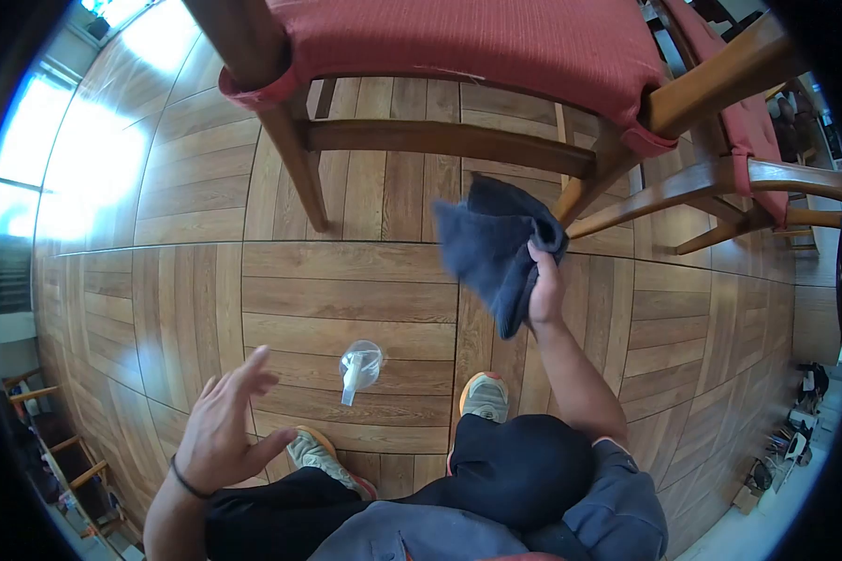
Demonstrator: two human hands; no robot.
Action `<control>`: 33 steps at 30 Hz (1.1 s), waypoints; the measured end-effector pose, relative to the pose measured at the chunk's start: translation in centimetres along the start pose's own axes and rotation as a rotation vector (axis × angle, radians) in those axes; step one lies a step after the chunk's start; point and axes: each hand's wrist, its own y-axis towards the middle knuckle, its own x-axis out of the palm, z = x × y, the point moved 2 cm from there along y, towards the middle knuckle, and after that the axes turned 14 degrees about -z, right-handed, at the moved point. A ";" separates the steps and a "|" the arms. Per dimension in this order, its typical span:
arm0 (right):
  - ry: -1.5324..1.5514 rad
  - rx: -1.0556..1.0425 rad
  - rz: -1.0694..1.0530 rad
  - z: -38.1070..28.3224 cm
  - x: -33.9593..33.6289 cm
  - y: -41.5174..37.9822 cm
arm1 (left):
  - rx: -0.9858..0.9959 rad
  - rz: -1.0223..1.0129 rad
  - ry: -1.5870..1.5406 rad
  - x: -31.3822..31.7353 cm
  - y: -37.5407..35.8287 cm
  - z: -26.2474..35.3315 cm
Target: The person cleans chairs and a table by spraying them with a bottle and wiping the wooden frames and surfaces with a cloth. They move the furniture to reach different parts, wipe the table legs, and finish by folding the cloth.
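Cloth (486, 243), dark and loosely bunched, was found near the right-hand near leg of the red-covered chair (477, 37), on the person's side. The right hand (547, 290) had its grip closed on one edge, thumb uppermost; contact between cloth and chair could not be determined. The left hand (225, 425), nearer the person than the chair and off to its left, had a released grip, fingers spread, holding nothing.

A clear bottle (360, 365) with a white nozzle appeared upright on the floor (346, 304), on the person's side of the chair and well apart from it. Its contents could not be judged.

Hazards assessed: a shifted shoe (485, 397) or a low sweep of the left hand could have tipped the bottle; any leak could have made the floor slippery. The cloth's ungripped folds could have caught on the chair leg or crossbar (449, 145).
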 end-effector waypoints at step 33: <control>0.308 0.460 0.181 2.6 -5.3 -3.3 | -0.015 0.822 0.554 -4.9 25.2 4.2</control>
